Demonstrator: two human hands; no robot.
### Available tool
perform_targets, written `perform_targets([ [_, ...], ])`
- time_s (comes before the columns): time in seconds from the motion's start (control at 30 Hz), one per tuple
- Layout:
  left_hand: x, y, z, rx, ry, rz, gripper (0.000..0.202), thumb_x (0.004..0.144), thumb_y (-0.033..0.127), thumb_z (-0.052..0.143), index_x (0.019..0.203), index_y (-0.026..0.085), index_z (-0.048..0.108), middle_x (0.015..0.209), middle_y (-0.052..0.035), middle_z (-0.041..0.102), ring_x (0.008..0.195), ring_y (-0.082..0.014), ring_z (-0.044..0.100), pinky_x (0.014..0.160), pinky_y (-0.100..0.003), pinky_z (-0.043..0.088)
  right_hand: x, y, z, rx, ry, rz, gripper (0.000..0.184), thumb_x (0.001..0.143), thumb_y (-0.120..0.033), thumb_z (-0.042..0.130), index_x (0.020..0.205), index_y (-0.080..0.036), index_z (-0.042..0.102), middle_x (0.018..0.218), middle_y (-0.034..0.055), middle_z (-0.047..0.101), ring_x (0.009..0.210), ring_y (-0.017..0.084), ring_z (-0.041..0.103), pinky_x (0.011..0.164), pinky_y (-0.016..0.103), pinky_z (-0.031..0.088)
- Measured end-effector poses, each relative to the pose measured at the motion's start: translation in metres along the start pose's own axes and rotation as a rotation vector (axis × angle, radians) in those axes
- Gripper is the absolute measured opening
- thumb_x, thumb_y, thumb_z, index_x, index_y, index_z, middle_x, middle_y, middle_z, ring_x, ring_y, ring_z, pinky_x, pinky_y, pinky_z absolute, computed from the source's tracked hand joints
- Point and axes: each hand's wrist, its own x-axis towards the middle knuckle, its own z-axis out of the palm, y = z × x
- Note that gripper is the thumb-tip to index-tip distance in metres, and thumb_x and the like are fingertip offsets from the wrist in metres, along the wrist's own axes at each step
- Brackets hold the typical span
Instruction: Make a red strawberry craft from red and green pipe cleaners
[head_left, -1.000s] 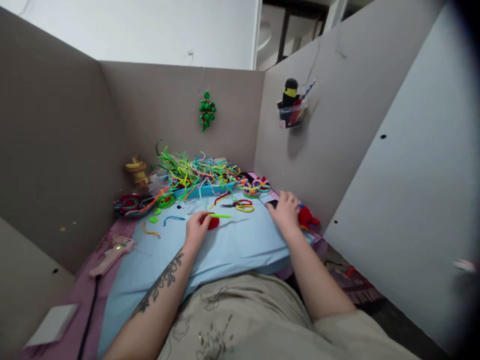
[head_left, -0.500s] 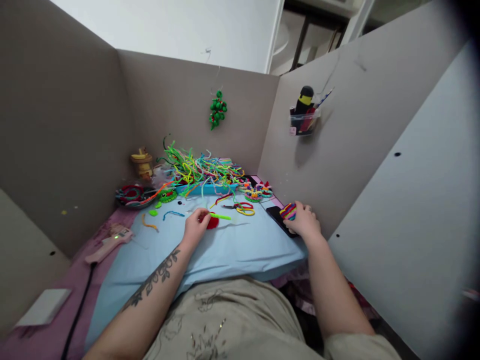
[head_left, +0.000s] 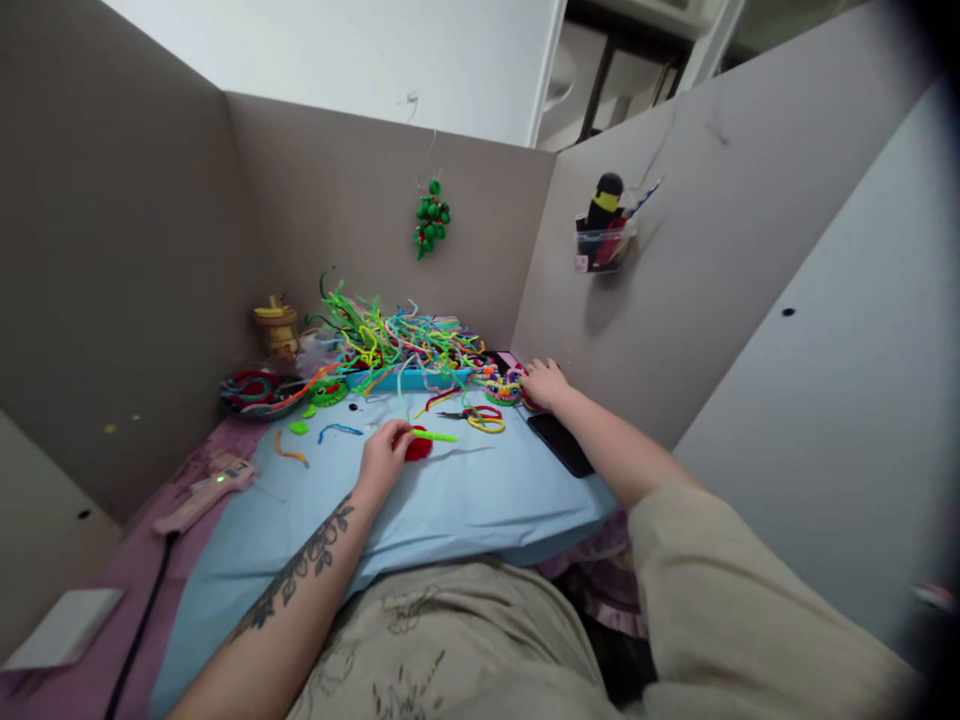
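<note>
My left hand [head_left: 387, 455] pinches a short bright green pipe cleaner [head_left: 435, 435]. Just under it lies a round red fuzzy piece [head_left: 418, 446] on the blue cloth. At the back right, my right hand [head_left: 545, 384] reaches palm down with bent fingers over the small craft pieces. It covers what is beneath it, with only a bit of red showing at its near side. Beside it stands a small multicoloured beaded-looking craft [head_left: 502, 390]. A black phone [head_left: 559, 444] lies nearer, below my right wrist. Scissors with red and yellow handles [head_left: 484, 420] rest between my hands.
A blue tray [head_left: 409, 380] heaped with pipe cleaners [head_left: 390, 335] stands at the back. To the left are a dark bowl [head_left: 262, 408], a green craft piece [head_left: 328, 392] and a pink glue gun [head_left: 210, 495] with a cord. Grey panels [head_left: 382, 180] enclose the table.
My right hand has gone from the phone to the back right crafts. The striped multicoloured piece it gripped no longer shows over the phone. My left hand keeps its pinch.
</note>
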Motion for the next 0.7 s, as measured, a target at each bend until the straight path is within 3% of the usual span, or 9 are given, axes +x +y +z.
perform_targets([
  [0.07,0.0,0.0,0.0,0.009,-0.008,0.004,0.015,0.08,0.03,0.05,0.082,0.019,0.061,0.081,-0.0034,0.065,0.075,-0.0181,0.059,0.072,-0.03,0.047,-0.004,0.005,-0.001,0.045,0.147,0.041,0.026,0.087,-0.021,0.046,0.107,-0.019,0.062,0.119,0.0143,0.056,0.117,0.028,0.04,0.097,0.044,0.027],
  [0.23,0.003,0.003,0.0,0.037,0.008,-0.014,0.016,0.079,0.03,0.049,0.08,0.018,0.061,0.08,-0.0039,0.065,0.074,-0.0182,0.059,0.072,-0.03,0.046,-0.036,0.017,-0.002,0.38,0.413,0.435,0.031,0.09,-0.031,0.042,0.11,-0.015,0.058,0.113,0.0144,0.059,0.104,0.025,0.051,0.087,0.035,0.039],
  [0.3,0.005,0.006,-0.002,0.043,0.02,-0.042,0.016,0.078,0.03,0.049,0.078,0.018,0.06,0.079,-0.0039,0.065,0.073,-0.018,0.059,0.071,-0.03,0.046,-0.057,0.018,0.004,0.549,0.353,0.479,0.031,0.092,-0.033,0.037,0.107,-0.016,0.058,0.105,0.0123,0.063,0.095,0.022,0.057,0.08,0.03,0.042],
  [0.37,0.006,0.009,-0.003,0.031,0.025,-0.075,0.018,0.077,0.032,0.05,0.079,0.018,0.061,0.077,-0.0033,0.065,0.071,-0.0174,0.059,0.068,-0.028,0.047,-0.08,0.014,0.013,0.64,0.161,0.509,0.032,0.089,-0.04,0.043,0.107,-0.017,0.057,0.102,0.011,0.065,0.09,0.021,0.06,0.075,0.028,0.043],
  [0.5,0.007,0.016,-0.006,0.014,0.042,-0.114,0.022,0.077,0.037,0.05,0.08,0.018,0.061,0.077,-0.0021,0.065,0.066,-0.0159,0.059,0.066,-0.027,0.048,-0.116,-0.006,0.033,0.509,-0.074,0.565,0.055,0.085,-0.054,0.046,0.121,-0.012,0.048,0.109,0.0188,0.06,0.097,0.028,0.06,0.077,0.033,0.044],
  [0.6,0.005,0.024,-0.008,-0.004,0.012,-0.108,0.023,0.077,0.039,0.05,0.081,0.019,0.061,0.076,-0.0012,0.066,0.066,-0.0156,0.059,0.065,-0.026,0.049,-0.126,-0.02,0.042,0.45,-0.168,0.626,0.06,0.089,-0.056,0.035,0.128,-0.012,0.042,0.115,0.0216,0.056,0.097,0.031,0.06,0.079,0.038,0.045],
  [0.7,0.002,0.03,-0.011,-0.012,0.004,-0.103,0.025,0.077,0.043,0.051,0.08,0.02,0.062,0.079,-0.0017,0.067,0.067,-0.0161,0.06,0.064,-0.026,0.049,-0.131,-0.022,0.049,0.49,-0.136,0.586,0.057,0.091,-0.049,0.033,0.133,-0.011,0.038,0.117,0.0224,0.055,0.104,0.032,0.058,0.085,0.042,0.043],
])
